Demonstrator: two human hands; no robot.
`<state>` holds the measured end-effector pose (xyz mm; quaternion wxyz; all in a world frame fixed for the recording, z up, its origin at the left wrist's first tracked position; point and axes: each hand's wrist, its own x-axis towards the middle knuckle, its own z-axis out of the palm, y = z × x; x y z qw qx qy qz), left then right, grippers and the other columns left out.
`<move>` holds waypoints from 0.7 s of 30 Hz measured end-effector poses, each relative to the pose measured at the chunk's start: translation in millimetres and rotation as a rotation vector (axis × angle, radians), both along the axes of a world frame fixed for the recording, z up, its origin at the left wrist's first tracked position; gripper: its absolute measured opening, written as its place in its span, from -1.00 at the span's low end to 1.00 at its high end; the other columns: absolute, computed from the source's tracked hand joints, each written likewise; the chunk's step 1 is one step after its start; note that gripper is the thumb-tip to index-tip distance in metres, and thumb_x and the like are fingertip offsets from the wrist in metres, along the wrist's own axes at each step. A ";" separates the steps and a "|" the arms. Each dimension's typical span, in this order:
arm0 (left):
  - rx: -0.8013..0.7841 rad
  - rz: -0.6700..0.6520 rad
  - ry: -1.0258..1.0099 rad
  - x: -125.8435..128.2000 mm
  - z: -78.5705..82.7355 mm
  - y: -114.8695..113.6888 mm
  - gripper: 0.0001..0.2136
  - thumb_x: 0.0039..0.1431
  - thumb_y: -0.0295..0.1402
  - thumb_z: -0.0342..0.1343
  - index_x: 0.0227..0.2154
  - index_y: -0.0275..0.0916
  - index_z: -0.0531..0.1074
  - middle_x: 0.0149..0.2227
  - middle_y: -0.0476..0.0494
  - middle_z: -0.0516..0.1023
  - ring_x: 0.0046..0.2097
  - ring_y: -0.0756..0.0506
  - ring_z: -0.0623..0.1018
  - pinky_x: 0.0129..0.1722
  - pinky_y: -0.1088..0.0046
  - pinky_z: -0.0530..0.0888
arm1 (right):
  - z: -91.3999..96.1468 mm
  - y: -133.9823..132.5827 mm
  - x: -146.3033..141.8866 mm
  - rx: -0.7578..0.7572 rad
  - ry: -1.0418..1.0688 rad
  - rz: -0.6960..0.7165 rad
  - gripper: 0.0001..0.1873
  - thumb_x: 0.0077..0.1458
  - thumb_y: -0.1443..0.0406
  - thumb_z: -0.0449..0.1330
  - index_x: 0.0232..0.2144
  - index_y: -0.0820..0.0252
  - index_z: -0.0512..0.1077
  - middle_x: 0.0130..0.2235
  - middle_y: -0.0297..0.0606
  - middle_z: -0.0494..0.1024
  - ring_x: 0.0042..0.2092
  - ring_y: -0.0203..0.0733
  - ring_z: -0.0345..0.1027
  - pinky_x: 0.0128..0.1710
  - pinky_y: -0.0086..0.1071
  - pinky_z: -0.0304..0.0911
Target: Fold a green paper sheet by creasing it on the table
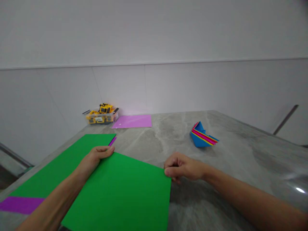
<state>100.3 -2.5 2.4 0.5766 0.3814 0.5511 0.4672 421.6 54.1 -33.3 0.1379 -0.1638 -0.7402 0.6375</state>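
Observation:
A flat sheet of green paper (125, 192) is held up over the near part of the table, tilted toward me. My left hand (97, 156) grips its far left corner, thumb on top and the other fingers hidden beneath. At the far right corner, my right hand (181, 167) pinches the sheet between thumb and curled fingers. Left of it, a larger green sheet (60, 160) lies on the table, partly behind my left forearm. Purple paper (22, 204) shows from under that sheet at its near end and its far right edge.
A folded paper boat (202, 136), blue with pink and yellow layers, sits right of centre on the grey marbled table (163, 138). Near the wall at the back left stand a clear plastic box (101, 118) of yellow toy vehicles and a flat pinkish-purple sheet (134, 122).

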 end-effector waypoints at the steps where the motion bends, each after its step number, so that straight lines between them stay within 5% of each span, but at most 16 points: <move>1: -0.019 -0.031 -0.014 2.2 -1.0 -0.8 -0.76 -0.23 -0.30 0.43 -0.59 -0.33 0.51 -0.61 -0.13 0.57 -0.62 -0.08 0.52 -0.57 0.45 0.49 | -1.8 1.6 3.5 -0.017 0.000 -0.014 -0.47 0.07 -0.04 0.24 -0.62 0.30 0.33 -0.62 -0.40 0.34 -0.61 -0.46 0.15 -0.60 -0.56 0.05; 6: -0.040 -0.142 -0.045 18.6 -17.4 -0.9 -0.66 -0.16 -0.16 0.40 -0.62 -0.39 0.51 -0.62 -0.21 0.56 -0.63 -0.05 0.48 -0.60 0.49 0.42 | -12.9 4.4 9.4 -0.238 0.090 -0.035 -0.55 -0.08 0.05 0.36 -0.59 0.32 0.37 -0.65 -0.41 0.34 -0.66 -0.47 0.12 -0.68 -0.57 -0.07; 10: -0.045 -0.204 -0.057 40.4 -36.5 -3.6 -0.56 -0.15 0.00 0.35 -0.65 -0.34 0.42 -0.69 -0.09 0.43 -0.69 0.02 0.35 -0.66 0.53 0.29 | -16.4 -2.0 -10.1 -0.453 0.178 -0.087 -0.54 -0.21 0.08 0.45 -0.38 0.33 0.47 -0.49 -0.34 0.47 -0.55 -0.44 0.25 -0.56 -0.56 0.09; 15: 0.047 -0.346 0.045 73.5 -53.0 -13.8 -0.45 -0.10 0.18 0.21 -0.67 -0.27 0.26 -0.72 0.08 0.20 -0.69 0.11 0.14 -0.67 0.56 0.07 | -18.6 -11.9 -35.0 -0.281 0.139 -0.290 -0.56 -0.16 0.04 0.43 -0.43 0.32 0.51 -0.58 -0.40 0.41 -0.59 -0.47 0.13 -0.60 -0.56 -0.01; 21: 0.130 -0.494 0.153 86.4 -51.9 -19.5 -0.44 -0.01 0.22 0.10 -0.64 -0.24 0.22 -0.67 0.11 0.11 -0.63 0.10 0.08 -0.63 0.52 0.03 | -14.9 -19.5 -38.8 -0.160 0.044 -0.358 -0.63 -0.12 0.07 0.38 -0.55 0.32 0.54 -0.67 -0.41 0.35 -0.65 -0.44 0.10 -0.66 -0.53 -0.03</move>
